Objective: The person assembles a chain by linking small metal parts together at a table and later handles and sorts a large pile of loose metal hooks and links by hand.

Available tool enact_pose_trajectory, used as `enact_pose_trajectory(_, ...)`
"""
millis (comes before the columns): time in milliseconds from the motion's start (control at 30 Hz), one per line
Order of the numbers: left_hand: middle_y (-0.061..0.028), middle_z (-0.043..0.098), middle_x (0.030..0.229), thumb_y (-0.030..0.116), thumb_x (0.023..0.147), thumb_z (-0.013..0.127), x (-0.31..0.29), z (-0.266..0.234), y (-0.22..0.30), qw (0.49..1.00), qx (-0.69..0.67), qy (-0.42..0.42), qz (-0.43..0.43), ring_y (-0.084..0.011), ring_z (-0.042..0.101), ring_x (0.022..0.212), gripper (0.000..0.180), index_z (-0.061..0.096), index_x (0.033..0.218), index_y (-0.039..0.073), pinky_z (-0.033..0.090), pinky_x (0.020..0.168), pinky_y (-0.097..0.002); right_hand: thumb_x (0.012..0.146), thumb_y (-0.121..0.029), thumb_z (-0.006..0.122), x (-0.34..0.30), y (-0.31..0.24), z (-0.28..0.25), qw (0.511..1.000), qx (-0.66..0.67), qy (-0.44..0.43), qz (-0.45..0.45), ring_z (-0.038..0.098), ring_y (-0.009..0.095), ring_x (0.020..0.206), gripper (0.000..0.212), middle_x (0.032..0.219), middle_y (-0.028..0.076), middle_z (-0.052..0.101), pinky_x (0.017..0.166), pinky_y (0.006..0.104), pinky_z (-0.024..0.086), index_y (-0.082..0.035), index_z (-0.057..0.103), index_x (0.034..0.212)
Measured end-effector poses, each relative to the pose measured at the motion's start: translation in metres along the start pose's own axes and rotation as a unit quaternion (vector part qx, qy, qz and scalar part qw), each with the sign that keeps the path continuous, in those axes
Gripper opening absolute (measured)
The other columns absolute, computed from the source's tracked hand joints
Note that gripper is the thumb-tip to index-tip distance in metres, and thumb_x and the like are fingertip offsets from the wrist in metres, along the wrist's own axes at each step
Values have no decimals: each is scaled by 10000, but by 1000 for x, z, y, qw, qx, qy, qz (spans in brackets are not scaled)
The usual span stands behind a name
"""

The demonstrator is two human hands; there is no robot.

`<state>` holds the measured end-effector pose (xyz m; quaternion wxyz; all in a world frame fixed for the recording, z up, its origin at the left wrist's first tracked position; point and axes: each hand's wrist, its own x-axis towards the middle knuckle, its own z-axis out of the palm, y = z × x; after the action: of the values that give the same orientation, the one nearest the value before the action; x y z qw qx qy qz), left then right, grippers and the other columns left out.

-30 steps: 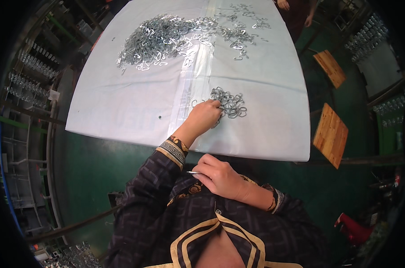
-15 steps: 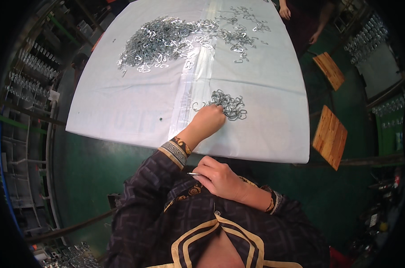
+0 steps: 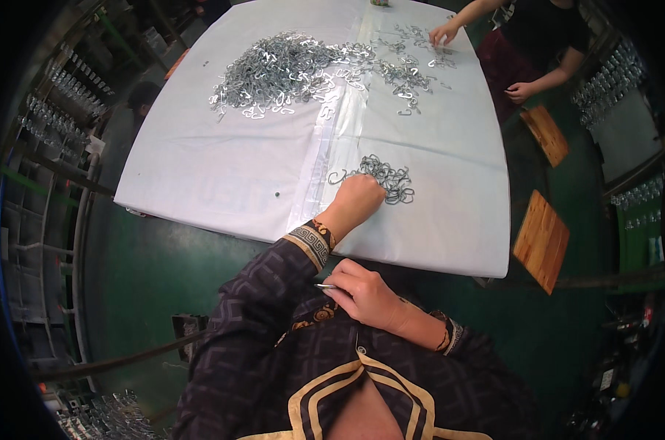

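Note:
My left hand (image 3: 358,198) reaches over the table to a small heap of bent metal hooks (image 3: 387,176). Its fingers are curled down at the heap's near left side, and what they grip is hidden beneath the hand. One loose hook (image 3: 337,177) lies just left of the heap. Close to my body, off the table's near edge, my right hand (image 3: 369,295) pinches a shiny metal hook (image 3: 323,286) between thumb and fingers. Only its end sticks out to the left, seen nearly edge-on.
A big pile of similar hooks (image 3: 273,73) covers the far left of the white-covered table (image 3: 207,161), with scattered ones (image 3: 406,77) to its right. Another person's hand (image 3: 444,33) reaches in at the far right. Wooden stools (image 3: 542,242) stand beside the table.
My view has shifted slightly, and both hands keep their places at the heap and near my body. The other person's hand has come over the scattered hooks at the far right.

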<state>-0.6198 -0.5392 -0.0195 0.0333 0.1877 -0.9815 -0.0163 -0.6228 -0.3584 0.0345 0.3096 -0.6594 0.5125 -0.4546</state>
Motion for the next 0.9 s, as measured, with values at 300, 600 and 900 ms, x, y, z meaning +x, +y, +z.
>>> enact_pose_trajectory(300,-131,663,759,72,791,648,-61,-34,-44,758,-607,85,-224,-140,588,584,110,638,750,-29,486,563,-288,800,-40,672,1,0,-5,998,-7,36,42,608,313,720,98,844,122,561,627,372,486,-2,625,878)
enact_pose_trajectory(600,-45,607,848,13,815,630,-180,-97,9,742,-635,112,-185,-112,541,780,50,584,815,-6,427,699,-243,784,12,675,9,2,3,994,30,78,77,600,262,657,105,803,116,574,589,334,470,20,627,876)
enact_pose_trajectory(900,-88,614,919,-13,805,618,-186,-89,30,846,-460,218,-158,-155,557,817,84,572,874,-2,449,737,-270,784,18,677,13,2,10,993,40,75,77,594,233,639,107,802,107,577,575,317,466,21,644,885)
